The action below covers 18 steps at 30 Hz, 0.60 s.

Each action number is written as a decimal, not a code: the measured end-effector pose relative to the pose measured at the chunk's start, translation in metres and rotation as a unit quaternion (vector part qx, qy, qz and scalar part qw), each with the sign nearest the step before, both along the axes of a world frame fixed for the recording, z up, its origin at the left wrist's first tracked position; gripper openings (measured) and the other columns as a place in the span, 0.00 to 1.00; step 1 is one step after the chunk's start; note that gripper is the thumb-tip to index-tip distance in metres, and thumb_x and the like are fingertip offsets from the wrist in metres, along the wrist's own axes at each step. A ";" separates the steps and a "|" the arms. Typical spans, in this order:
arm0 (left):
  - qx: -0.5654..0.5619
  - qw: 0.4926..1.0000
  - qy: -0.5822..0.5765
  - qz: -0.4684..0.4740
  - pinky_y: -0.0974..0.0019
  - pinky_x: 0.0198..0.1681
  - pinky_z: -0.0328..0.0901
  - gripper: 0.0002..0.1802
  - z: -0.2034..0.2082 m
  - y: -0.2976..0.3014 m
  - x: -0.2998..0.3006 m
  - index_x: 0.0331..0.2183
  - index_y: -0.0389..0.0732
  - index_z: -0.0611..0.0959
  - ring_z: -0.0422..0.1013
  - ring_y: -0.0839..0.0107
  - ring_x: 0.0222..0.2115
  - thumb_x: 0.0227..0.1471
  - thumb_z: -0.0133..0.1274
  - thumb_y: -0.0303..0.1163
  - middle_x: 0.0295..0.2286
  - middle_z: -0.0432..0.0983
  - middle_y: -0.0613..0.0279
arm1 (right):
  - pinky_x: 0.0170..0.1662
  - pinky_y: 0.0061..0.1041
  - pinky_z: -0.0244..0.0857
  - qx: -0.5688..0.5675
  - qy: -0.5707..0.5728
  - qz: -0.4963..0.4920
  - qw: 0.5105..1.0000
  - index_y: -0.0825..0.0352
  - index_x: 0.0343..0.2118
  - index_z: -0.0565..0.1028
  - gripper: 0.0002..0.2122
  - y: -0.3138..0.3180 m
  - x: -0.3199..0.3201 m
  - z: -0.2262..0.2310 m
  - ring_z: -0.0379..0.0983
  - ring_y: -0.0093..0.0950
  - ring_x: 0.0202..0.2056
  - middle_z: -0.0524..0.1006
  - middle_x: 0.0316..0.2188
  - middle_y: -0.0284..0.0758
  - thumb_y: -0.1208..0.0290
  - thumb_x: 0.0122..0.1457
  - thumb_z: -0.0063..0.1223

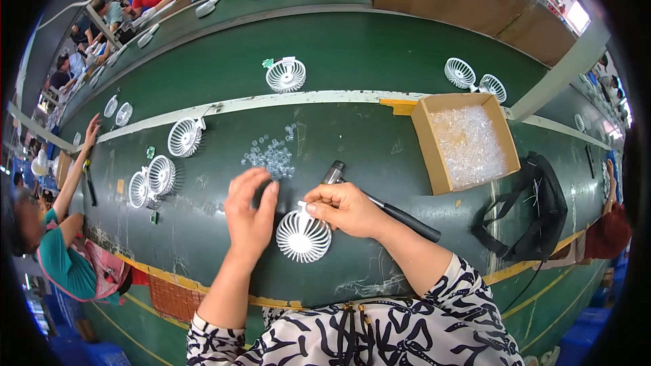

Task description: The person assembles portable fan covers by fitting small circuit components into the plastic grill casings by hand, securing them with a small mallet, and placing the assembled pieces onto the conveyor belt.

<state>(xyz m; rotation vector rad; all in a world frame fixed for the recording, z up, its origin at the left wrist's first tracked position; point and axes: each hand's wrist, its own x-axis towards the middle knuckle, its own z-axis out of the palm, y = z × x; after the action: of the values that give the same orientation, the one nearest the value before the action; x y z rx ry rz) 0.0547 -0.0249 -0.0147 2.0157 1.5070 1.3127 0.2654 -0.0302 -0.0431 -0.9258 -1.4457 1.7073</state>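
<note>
Fan housing [303, 237], round, white and slatted, sits between our two hands, with its short neck pointing away from our body and its round part toward us. Our right hand [351, 210] pinches that neck between thumb and fingers, so the housing hangs to the left of this hand and slightly nearer to us; we cannot tell whether its underside touches the worktop [380, 163].

Our left hand [247, 220] is at the housing's other side, apart from it. Its thumb stands away from the curved fingers, and we see nothing between them. The loose heap of small clear pieces [271, 157] lies just beyond these fingertips, a little to the right, so our left hand is the nearer one to it.

Both forearms come in from the lower edge: the left rises steeply, the right slants inward from the right, its wrist low. Beyond the right hand lies a hammer [407, 222], its long axis slanting from the head at far left to the handle's end at near right. Farther right, a cardboard box [426, 142] holds more transparent parts [471, 146].
</note>
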 end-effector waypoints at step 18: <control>-0.021 0.962 0.272 0.029 0.54 0.40 0.63 0.03 -0.012 0.119 0.055 0.29 0.40 0.82 0.70 0.55 0.37 0.48 0.58 0.27 0.32 0.76 0.58 | 0.27 0.23 0.64 0.063 0.004 -0.005 0.998 0.72 0.34 0.76 0.09 0.003 0.000 -0.001 0.69 0.18 0.22 0.77 0.20 0.31 0.69 0.61 0.56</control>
<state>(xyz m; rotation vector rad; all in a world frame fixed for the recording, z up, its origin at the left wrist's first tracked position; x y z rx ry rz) 0.1097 0.0942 -0.0270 2.4472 1.8049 0.7578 0.2656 -0.0277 -0.0438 -0.8550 -1.5225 1.5907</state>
